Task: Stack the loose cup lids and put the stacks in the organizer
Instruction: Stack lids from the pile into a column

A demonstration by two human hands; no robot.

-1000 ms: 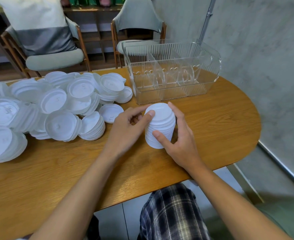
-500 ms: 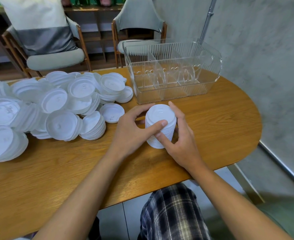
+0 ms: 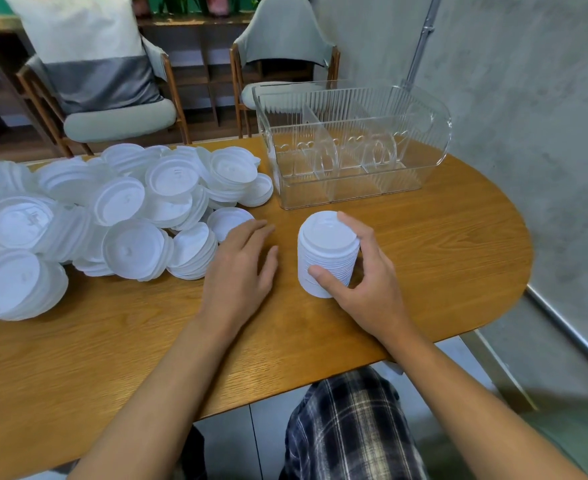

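Lid stack [image 3: 324, 252] in curled right fingers [image 3: 354, 228], base partly hidden; left fingers [image 3: 251, 231] loose, empty.

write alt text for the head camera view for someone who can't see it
A person's right hand grips an upright stack of white cup lids on a wooden table, the left hand open beside it. A big pile of loose lids lies to the left, and a clear, empty organizer with dividers stands behind the stack.
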